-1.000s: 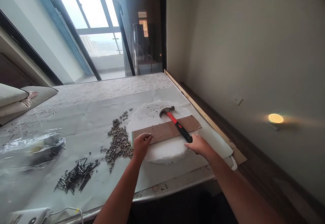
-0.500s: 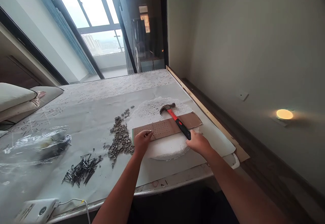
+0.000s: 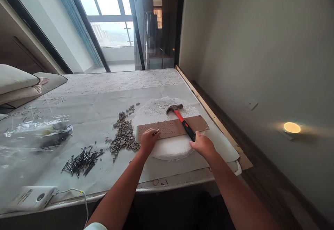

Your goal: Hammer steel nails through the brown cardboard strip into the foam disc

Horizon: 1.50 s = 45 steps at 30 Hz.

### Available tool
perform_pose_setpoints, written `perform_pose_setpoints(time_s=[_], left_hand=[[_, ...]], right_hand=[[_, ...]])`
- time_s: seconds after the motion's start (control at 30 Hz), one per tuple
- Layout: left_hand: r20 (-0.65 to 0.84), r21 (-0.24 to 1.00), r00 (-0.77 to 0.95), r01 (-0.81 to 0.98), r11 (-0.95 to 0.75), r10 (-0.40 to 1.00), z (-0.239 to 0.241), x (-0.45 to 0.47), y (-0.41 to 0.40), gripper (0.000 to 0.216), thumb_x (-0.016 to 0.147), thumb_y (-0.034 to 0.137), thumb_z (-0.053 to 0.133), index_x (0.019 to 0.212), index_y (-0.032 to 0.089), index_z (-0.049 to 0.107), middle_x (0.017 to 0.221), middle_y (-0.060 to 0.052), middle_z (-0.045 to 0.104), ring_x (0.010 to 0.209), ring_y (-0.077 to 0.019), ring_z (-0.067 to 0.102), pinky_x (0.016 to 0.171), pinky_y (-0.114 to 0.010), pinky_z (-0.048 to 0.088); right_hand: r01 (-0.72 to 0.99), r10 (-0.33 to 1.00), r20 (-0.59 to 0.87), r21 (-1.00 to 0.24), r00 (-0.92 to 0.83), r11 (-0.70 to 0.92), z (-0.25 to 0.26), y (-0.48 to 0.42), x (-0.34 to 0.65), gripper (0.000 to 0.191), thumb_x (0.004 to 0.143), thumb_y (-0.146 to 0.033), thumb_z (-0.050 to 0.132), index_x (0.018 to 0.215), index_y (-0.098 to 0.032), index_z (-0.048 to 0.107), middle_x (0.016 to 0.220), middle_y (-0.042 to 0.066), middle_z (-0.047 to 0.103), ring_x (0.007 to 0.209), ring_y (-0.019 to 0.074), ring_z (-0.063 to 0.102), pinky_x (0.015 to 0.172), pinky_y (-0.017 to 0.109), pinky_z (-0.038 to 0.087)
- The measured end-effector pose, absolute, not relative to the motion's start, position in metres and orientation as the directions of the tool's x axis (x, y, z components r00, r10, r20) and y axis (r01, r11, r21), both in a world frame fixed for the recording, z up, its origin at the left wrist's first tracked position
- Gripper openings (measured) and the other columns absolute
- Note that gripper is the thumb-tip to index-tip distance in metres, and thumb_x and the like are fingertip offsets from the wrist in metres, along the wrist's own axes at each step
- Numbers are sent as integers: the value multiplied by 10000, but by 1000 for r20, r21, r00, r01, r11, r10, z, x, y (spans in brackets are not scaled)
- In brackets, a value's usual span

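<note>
While the left hand (image 3: 148, 140) rests on the left end of the brown perforated board (image 3: 171, 128), its fingers are curled in and bunched together with the tips on the board. Whether they pinch anything is too small to tell. The board lies across a white foam disc (image 3: 169, 149), which sits toward the right edge of the bed (image 3: 104, 94), close to its near right corner.

A hammer (image 3: 182, 119) with a red and black handle lies slantwise over the board, its head on the foam beyond it. The right hand (image 3: 202, 144) covers the end of the black grip. I cannot tell whether the fingers have closed round it.

Just left of the foam is a heap of gravel (image 3: 123, 138). Further left, nearer the front edge, lies a pile of nails (image 3: 82, 159). A clear plastic bag (image 3: 39, 134) lies toward the left edge, and a white device (image 3: 32, 197) with a cable sits at the front edge.
</note>
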State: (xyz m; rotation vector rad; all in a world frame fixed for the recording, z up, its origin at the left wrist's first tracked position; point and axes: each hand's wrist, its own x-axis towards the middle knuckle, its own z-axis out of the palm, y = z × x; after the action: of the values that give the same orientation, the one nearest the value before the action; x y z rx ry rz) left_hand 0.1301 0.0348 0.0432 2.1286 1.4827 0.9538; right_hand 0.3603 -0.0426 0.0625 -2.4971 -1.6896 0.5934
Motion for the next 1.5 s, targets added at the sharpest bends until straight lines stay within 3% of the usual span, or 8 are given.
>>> perform_pose_setpoints(time_s=[0.1,0.27,0.5,0.7,0.8,0.93,1.3,1.5], left_hand=[[324,640,202,673,-371,924,41,130,36,186,766,298,544,716,174,673,749,-47,669,732,-162,586,670,-253,404],[310,649,174,680,-341,935,40,130,37,188,753,311,553,700,176,672,732,-47,675,733,-172,600,672,-257,413],[301,686,164,648,-333,939,42,128,35,195,751,319,544,662,192,661,714,-36,678,714,-168,608,638,-248,422],[339,660,190,649,-377,921,39,127,35,179,752,302,550,656,193,654,711,-30,673,713,-161,602,642,-247,416],[360,644,205,652,-401,910,36,127,34,174,749,285,556,632,190,644,694,-28,666,705,-154,595,643,-244,411],[379,626,210,659,-417,901,32,128,31,173,754,271,552,631,185,640,696,-30,659,700,-148,583,632,-240,403],[369,610,175,695,-380,913,23,126,26,172,755,289,551,653,189,646,737,-35,668,704,-159,581,623,-249,387],[381,605,181,693,-392,907,19,123,24,206,767,317,525,667,193,655,737,-35,662,703,-159,580,618,-248,382]], right_hand=[[889,907,-258,-233,333,-393,65,-39,356,302,741,-190,466,1032,-110,466,926,169,634,853,263,614,645,306,420],[860,902,-249,-291,354,-418,68,-37,363,301,718,-219,486,1003,-129,520,907,144,637,830,252,608,606,284,404],[631,920,-195,-678,341,-378,80,-56,369,404,658,-223,522,1055,-150,537,854,81,613,614,149,550,509,244,372],[146,956,-276,-946,102,-289,99,-82,348,418,666,-286,534,1053,-139,475,497,-90,381,358,67,344,370,218,296],[-14,964,-264,-964,-13,-264,113,-99,343,443,675,-328,579,1061,-141,468,494,-104,365,349,48,318,348,195,259],[-83,955,-280,-954,-98,-288,124,-122,344,551,689,-380,603,1158,-136,449,450,-117,348,318,42,296,333,193,248],[57,909,-370,-929,-191,-366,132,-192,329,675,707,-444,584,1264,-106,409,378,-109,355,296,46,263,323,192,204],[0,896,-381,-920,-229,-391,150,-210,319,648,752,-419,564,1290,-120,362,446,-108,353,318,35,268,340,192,233]])
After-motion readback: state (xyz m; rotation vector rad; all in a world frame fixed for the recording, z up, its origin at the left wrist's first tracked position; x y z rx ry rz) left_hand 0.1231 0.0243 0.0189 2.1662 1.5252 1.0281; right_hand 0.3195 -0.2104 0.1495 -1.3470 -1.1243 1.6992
